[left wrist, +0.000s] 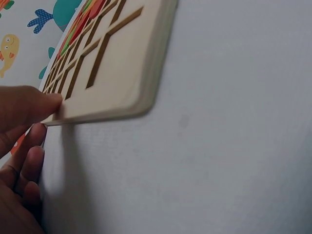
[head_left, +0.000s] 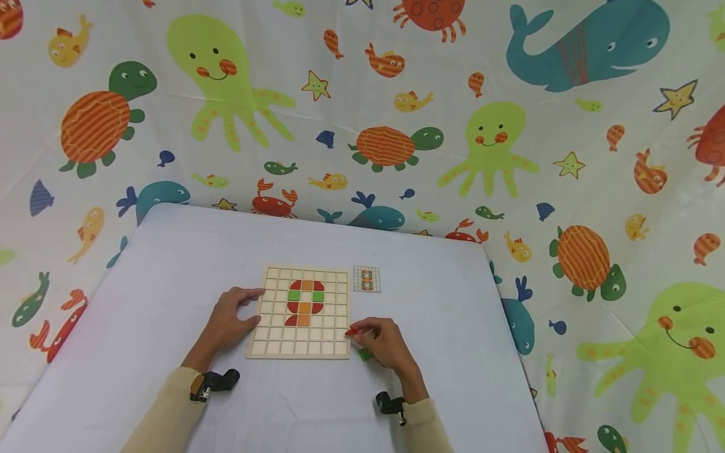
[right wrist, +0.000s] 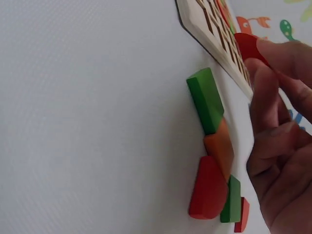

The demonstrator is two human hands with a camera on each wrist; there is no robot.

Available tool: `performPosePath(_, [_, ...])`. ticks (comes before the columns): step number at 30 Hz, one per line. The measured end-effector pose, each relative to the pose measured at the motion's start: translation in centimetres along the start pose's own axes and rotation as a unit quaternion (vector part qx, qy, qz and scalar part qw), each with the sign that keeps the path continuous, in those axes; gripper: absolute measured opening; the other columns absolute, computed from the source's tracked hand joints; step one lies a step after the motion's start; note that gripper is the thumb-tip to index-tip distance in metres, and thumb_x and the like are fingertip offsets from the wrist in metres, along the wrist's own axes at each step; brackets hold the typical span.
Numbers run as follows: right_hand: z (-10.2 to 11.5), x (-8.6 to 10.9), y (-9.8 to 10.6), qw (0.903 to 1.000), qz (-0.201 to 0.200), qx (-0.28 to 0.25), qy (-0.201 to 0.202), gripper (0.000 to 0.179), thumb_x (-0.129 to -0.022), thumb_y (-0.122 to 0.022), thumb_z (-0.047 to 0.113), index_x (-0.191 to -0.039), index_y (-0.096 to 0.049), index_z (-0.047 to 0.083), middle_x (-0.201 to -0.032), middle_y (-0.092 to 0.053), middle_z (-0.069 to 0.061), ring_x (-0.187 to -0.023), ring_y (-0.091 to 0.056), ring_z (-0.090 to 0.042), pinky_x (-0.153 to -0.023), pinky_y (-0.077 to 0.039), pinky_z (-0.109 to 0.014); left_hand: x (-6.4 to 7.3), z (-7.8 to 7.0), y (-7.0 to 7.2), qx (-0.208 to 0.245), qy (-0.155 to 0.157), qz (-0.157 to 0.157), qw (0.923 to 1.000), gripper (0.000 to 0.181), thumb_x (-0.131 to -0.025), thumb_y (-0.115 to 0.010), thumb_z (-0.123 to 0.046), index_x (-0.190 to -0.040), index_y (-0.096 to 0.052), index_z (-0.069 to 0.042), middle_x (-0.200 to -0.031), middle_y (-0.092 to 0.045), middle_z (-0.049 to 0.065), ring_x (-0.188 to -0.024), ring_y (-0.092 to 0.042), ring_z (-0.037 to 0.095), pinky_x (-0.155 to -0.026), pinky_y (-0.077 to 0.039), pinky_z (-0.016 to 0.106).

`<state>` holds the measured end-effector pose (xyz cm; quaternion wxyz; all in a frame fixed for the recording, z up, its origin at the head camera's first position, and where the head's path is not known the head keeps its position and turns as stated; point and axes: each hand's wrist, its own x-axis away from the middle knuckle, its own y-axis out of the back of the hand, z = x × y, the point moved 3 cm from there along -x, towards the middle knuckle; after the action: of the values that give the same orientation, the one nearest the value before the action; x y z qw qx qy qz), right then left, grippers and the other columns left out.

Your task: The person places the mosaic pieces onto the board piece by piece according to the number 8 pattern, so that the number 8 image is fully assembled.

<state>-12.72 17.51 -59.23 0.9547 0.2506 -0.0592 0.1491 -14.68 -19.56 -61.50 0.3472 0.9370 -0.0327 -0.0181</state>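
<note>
A wooden grid board (head_left: 306,343) lies on the table with red, orange and green pieces set in its cells. My left hand (head_left: 229,321) holds the board's left edge, the thumb (left wrist: 51,102) over the rim and the other fingers bent beside it. At the board's right edge, my right hand (head_left: 385,343) pinches a red piece with a curved side (right wrist: 247,46) between thumb and fingers. Below that hand, in the right wrist view, lie a green block (right wrist: 207,100), an orange block (right wrist: 222,148), a red rounded block (right wrist: 208,190) and further pieces.
A small pattern card (head_left: 367,279) lies beyond the board's right upper corner. White cloth covers the table (head_left: 453,302). Behind it hangs a curtain (head_left: 340,82) printed with sea animals. Each wrist bears a black camera mount (head_left: 223,380).
</note>
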Motion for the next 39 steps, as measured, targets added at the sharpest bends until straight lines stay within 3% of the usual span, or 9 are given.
performPosePath(7, [-0.1,-0.3,-0.5,0.9981,-0.057,-0.023,0.004,0.007,-0.095,-0.081,0.022,-0.099,-0.082,0.017,-0.088,-0.077,-0.005,-0.07,-0.061,-0.01,-0.059,-0.049,-0.023,0.0,-0.1,0.0,-0.003,-0.002,-0.004,1.0,0.06,-0.089,-0.078,-0.009,-0.147,-0.062,-0.007,-0.13,-0.063,0.018,-0.117,-0.052,0.034,-0.1,-0.043,0.053])
performPosePath(15, [1.0,-0.8,-2.2,0.9946,-0.101,-0.016,-0.016,0.007,-0.091,-0.084,0.023,-0.097,-0.084,0.019,-0.085,-0.075,0.002,-0.071,-0.06,-0.01,-0.061,-0.048,-0.023,0.1,0.1,-0.2,-0.004,-0.007,-0.01,0.9999,0.059,-0.089,-0.077,-0.008,-0.146,-0.062,-0.007,-0.13,-0.063,0.018,-0.116,-0.052,0.033,-0.099,-0.043,0.052])
performPosePath(23, [2.2,-1.8,-4.4,0.9901,-0.123,-0.066,-0.007,0.011,-0.094,-0.081,0.019,-0.105,-0.081,0.019,-0.085,-0.075,-0.001,-0.069,-0.059,-0.009,-0.06,-0.049,-0.019,0.0,0.3,-0.2,-0.006,-0.007,-0.008,0.9999,0.059,-0.089,-0.077,-0.008,-0.146,-0.062,-0.007,-0.133,-0.063,0.018,-0.117,-0.052,0.032,-0.099,-0.041,0.052])
performPosePath(29, [3.1,-2.4,-5.9,0.9857,-0.166,-0.025,0.001,0.005,-0.09,-0.086,0.021,-0.093,-0.083,0.021,-0.076,-0.073,0.006,-0.068,-0.059,-0.006,-0.063,-0.047,-0.02,0.0,0.3,-0.1,-0.006,-0.009,-0.006,0.9999,0.059,-0.088,-0.077,-0.008,-0.146,-0.062,-0.007,-0.132,-0.063,0.018,-0.116,-0.052,0.032,-0.099,-0.041,0.052])
performPosePath(39, [4.5,-3.2,-7.9,0.9744,-0.207,0.081,-0.035,0.014,-0.082,-0.092,0.026,-0.078,-0.08,0.021,-0.064,-0.068,0.012,-0.064,-0.056,-0.001,-0.061,-0.04,-0.025,0.1,0.5,-0.2,-0.007,-0.019,-0.014,0.9997,0.059,-0.088,-0.077,-0.008,-0.145,-0.063,-0.006,-0.13,-0.064,0.018,-0.114,-0.052,0.03,-0.097,-0.041,0.05])
